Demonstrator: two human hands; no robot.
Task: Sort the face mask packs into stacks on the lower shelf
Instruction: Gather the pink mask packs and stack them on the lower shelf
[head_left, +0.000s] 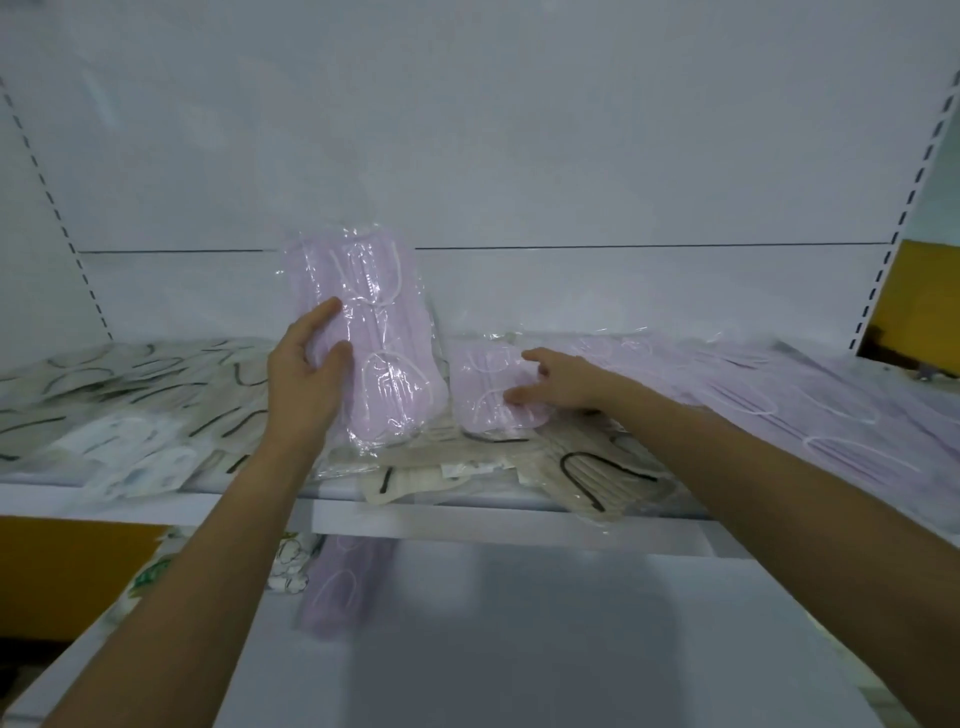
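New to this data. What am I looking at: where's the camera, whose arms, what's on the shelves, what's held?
There is no machine here: a person works with bare hands, filmed by one wide-angle camera on their head that looks forward and down. The left hand grips a tall lilac mask pack, held upright above the upper shelf. The right hand touches a smaller lilac pack lying flat; whether it grips it is unclear. Nearby lie beige packs, a spread of lilac packs to the right and patterned packs to the left. The lower shelf holds a lone lilac pack.
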